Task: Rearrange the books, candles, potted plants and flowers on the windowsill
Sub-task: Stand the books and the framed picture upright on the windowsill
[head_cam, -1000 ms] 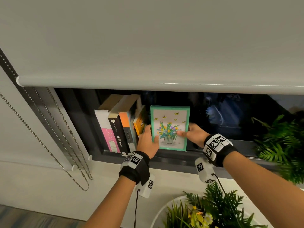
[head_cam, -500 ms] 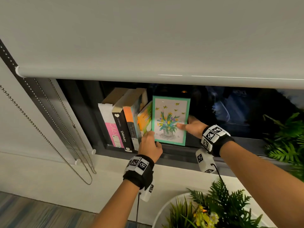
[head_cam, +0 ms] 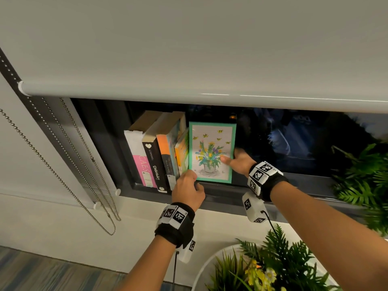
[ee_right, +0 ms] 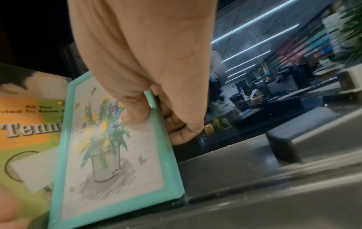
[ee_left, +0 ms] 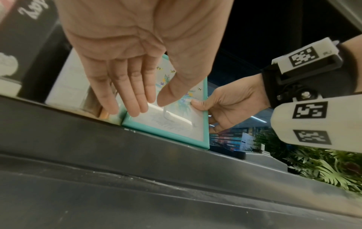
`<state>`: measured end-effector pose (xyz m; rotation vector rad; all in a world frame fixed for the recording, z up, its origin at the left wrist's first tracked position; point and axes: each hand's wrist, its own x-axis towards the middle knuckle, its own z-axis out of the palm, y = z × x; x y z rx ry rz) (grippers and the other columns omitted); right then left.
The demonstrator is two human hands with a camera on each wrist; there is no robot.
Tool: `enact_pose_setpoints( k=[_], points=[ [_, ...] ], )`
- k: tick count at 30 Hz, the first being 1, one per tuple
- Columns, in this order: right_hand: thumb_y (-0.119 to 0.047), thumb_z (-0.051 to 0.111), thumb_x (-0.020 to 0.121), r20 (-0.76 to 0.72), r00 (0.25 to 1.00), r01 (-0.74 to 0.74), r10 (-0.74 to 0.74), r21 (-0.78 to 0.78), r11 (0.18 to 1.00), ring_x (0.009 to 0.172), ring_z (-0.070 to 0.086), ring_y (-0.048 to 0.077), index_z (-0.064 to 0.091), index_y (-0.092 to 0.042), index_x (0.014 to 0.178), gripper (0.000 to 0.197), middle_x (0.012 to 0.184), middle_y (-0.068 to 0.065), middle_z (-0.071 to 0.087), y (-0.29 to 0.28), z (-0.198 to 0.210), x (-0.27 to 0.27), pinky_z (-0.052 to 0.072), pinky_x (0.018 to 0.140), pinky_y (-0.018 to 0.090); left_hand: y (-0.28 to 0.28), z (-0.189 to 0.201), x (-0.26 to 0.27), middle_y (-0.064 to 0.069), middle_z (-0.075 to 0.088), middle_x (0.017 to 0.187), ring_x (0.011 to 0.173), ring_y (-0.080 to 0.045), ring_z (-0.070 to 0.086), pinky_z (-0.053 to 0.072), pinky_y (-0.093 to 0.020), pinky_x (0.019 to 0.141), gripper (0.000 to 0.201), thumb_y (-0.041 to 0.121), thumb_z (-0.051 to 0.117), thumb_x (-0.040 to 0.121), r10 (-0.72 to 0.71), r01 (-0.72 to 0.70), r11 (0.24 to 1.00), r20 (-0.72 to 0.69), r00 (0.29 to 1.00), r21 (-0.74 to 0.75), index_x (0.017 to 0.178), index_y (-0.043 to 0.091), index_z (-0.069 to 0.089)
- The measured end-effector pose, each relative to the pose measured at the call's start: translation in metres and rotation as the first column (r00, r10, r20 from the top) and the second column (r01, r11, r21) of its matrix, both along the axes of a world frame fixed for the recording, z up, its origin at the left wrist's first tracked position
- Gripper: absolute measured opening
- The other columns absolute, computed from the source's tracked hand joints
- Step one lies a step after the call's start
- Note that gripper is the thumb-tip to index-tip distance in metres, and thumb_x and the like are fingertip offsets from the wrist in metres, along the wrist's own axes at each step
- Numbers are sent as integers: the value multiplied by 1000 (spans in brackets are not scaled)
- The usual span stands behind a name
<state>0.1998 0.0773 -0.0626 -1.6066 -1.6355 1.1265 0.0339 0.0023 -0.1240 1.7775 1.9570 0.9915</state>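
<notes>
Right hand point(head_cam: 239, 162) pinching teal frame point(head_cam: 212, 152); left hand point(head_cam: 188, 191) flat.

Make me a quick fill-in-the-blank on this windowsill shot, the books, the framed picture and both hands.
1. The frame around the flower picture is coloured ____.
2. The ____ hand grips the frame's right edge, thumb on its front.
3. The framed picture stands directly ____ of the row of books.
4. The left hand has its fingers ____, touching the frame's lower left corner.

Missing words: teal; right; right; straight
</notes>
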Motion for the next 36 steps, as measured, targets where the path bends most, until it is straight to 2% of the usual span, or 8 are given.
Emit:
enact_pose_setpoints(
  k=[3, 7, 12, 16, 25, 27, 31, 36],
  points=[
    [-12, 58, 92, -39, 999, -9, 9, -2, 1000, 122, 53, 30, 49, -5, 130, 40, 133, 14, 56, -1, -2, -2, 42, 105, 47, -3, 1, -4, -6, 64, 99, 93, -22, 62, 56, -34, 72, 15, 11, 60, 83, 3, -3, 1000, -1, 1000, 27, 98, 11, 57],
    [-10, 57, 92, -48, 999, -14, 13, -18, 1000, 122, 53, 30, 49, -5, 130, 39, 133, 14, 56, 1, -3, -3, 41, 105, 48, -1, 1, -3, -8, 62, 104, 98, -20, 61, 50, -20, 70, 17, 9, 62, 83, -43, 42, 999, 42, 998, 23, 100, 9, 57],
    [-11, 57, 92, -38, 999, -21, 20, -21, 1000, 122, 53, 30, 48, -6, 130, 39, 133, 13, 56, 6, -6, -4, 42, 105, 47, 7, -3, -1, -9, 63, 105, 99, -20, 62, 47, -15, 67, 16, 7, 63, 82, -59, 56, 998, 89, 994, 27, 97, 7, 58],
    [-12, 55, 94, 0, 1000, -31, 31, -2, 1000, 124, 52, 29, 45, -6, 133, 41, 135, 12, 54, 7, -6, -5, 43, 103, 41, 10, -7, -1, -9, 62, 102, 96, -20, 63, 48, -14, 67, 16, 4, 63, 81, -70, 66, 997, 95, 993, 37, 96, 8, 58],
    [-7, 54, 93, 53, 993, -106, 105, 11, 994, 130, 45, 29, 36, -7, 139, 49, 140, 12, 48, 6, -5, -1, 39, 108, 46, 8, -6, -4, -8, 62, 102, 95, -20, 62, 48, -16, 67, 16, 4, 61, 83, -90, 88, 996, 82, 993, 27, 97, 8, 58],
    [-7, 54, 93, 62, 992, -111, 110, 22, 994, 131, 44, 29, 35, -7, 140, 50, 141, 12, 47, 6, -5, -2, 38, 108, 45, 7, -5, -4, -7, 60, 103, 98, -20, 60, 50, -20, 72, 19, 4, 60, 82, -93, 91, 995, 78, 993, 30, 101, 8, 57],
    [-9, 53, 94, 95, 990, -111, 108, 20, 994, 130, 45, 28, 36, -6, 139, 48, 141, 13, 46, 6, -4, 0, 38, 106, 39, 2, -2, 1, -7, 53, 119, 111, -21, 53, 51, -32, 90, 37, 5, 60, 83, -111, 113, 993, 51, 992, -29, 119, 10, 50],
    [-20, 56, 94, 193, 976, -107, 101, 23, 994, 126, 49, 27, 42, -7, 136, 47, 139, 11, 50, 2, -7, 7, 40, 104, 36, 3, 0, 4, -6, 50, 122, 112, -22, 53, 51, -35, 92, 42, 5, 61, 83, -106, 109, 992, 45, 993, -71, 123, 11, 48]
  ],
)
